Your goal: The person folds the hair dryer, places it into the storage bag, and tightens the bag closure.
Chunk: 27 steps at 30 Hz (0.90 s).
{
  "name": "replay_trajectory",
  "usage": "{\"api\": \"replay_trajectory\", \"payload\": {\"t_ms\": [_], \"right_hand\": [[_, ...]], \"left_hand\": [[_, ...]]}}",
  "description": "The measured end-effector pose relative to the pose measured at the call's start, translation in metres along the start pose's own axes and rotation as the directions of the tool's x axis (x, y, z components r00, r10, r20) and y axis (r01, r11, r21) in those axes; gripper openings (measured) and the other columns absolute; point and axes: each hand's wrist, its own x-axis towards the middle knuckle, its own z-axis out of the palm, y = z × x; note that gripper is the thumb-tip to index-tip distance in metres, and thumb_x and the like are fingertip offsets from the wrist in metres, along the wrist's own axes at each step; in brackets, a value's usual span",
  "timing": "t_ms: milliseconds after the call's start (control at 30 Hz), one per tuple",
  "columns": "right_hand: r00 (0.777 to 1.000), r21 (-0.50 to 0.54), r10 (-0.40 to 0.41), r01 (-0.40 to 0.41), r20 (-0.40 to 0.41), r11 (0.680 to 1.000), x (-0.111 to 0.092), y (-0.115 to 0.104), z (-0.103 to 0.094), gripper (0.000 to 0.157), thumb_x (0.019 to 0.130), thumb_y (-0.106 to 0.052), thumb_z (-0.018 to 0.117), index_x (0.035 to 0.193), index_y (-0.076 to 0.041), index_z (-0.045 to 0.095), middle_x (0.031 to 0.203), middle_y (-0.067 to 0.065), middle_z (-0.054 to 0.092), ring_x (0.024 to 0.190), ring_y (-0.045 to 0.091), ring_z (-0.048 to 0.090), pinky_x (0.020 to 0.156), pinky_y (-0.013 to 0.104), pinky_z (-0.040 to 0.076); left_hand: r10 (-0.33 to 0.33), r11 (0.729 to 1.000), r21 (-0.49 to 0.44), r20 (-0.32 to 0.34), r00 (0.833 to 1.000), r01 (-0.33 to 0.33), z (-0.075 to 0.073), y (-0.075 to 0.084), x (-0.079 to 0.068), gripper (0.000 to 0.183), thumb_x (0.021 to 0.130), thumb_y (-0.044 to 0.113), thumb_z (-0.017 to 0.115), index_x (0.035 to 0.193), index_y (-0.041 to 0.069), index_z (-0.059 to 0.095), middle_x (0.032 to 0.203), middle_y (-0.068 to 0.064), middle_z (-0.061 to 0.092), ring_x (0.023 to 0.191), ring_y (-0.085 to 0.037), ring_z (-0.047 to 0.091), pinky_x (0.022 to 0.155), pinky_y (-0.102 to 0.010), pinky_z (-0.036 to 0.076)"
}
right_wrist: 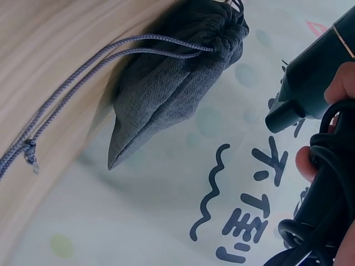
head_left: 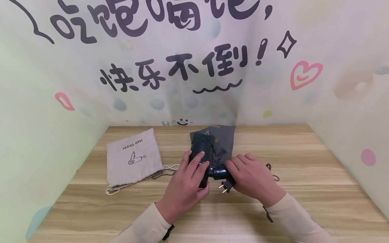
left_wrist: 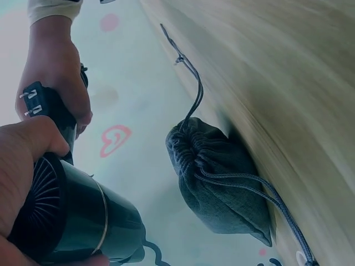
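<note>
A dark hair dryer [head_left: 203, 147] is held in both hands over the table. My left hand [head_left: 184, 187] grips its barrel, thumb and fingers on opposite sides; the left wrist view shows the slatted round end [left_wrist: 45, 200] beside the thumb. Around the handle and its wrapped black cord [right_wrist: 327, 160] curls my right hand [head_left: 251, 176]. The two-pin plug [head_left: 227, 185] sticks out below that hand. Just behind the dryer lies a dark grey drawstring bag [head_left: 225, 143], its gathered mouth [left_wrist: 191, 147] toward me. The dryer partly covers this bag in the head view.
On the left of the wooden table [head_left: 91, 216] lies a flat beige drawstring bag [head_left: 133, 167] printed "Hair Dryer". Drawstrings [head_left: 165, 171] trail between the bags. A printed cloth [head_left: 194, 101] hangs behind the table, with cloth walls on both sides.
</note>
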Motion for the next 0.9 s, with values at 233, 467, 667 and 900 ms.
{"api": "replay_trajectory", "payload": {"t_ms": [233,467,667,900], "right_hand": [[0.999,0.017,-0.038,0.039,-0.008,0.999,-0.003,0.004,0.000,0.042,0.061,-0.025,0.075,0.092,-0.006,0.053,0.081,0.005,0.057,0.074,0.022,0.055,0.066,0.033,0.041],[0.991,0.081,-0.120,0.125,-0.067,0.989,-0.003,0.002,0.002,0.034,0.065,-0.031,0.066,0.090,-0.010,0.055,0.083,0.001,0.057,0.075,0.020,0.054,0.066,0.033,0.038],[0.988,0.085,-0.138,0.144,-0.076,0.986,0.000,-0.001,0.001,0.032,0.068,-0.030,0.066,0.092,-0.010,0.056,0.087,0.001,0.056,0.077,0.022,0.052,0.064,0.034,0.038],[0.978,0.089,-0.168,0.180,-0.120,0.980,0.001,-0.001,0.001,0.027,0.075,-0.030,0.059,0.092,-0.009,0.056,0.086,0.002,0.055,0.077,0.023,0.050,0.063,0.034,0.038]], "left_hand": [[0.046,0.998,-0.048,-0.012,0.999,-0.046,0.001,-0.004,0.000,0.047,0.068,0.022,0.069,0.109,0.001,0.059,0.125,-0.017,0.052,0.118,-0.037,0.045,0.102,-0.045,0.032],[0.138,0.973,-0.189,0.019,0.990,-0.132,-0.001,-0.014,-0.003,0.053,0.063,0.021,0.074,0.111,0.003,0.059,0.127,-0.013,0.051,0.120,-0.029,0.046,0.103,-0.042,0.032],[0.168,0.971,-0.170,-0.028,0.985,-0.170,-0.003,-0.018,-0.007,0.053,0.061,0.021,0.074,0.108,0.002,0.060,0.125,-0.014,0.053,0.117,-0.033,0.048,0.101,-0.042,0.035],[0.202,0.963,-0.167,-0.070,0.977,-0.211,-0.006,-0.017,-0.009,0.050,0.061,0.021,0.073,0.105,0.003,0.061,0.123,-0.013,0.055,0.115,-0.036,0.049,0.098,-0.043,0.038]]}}
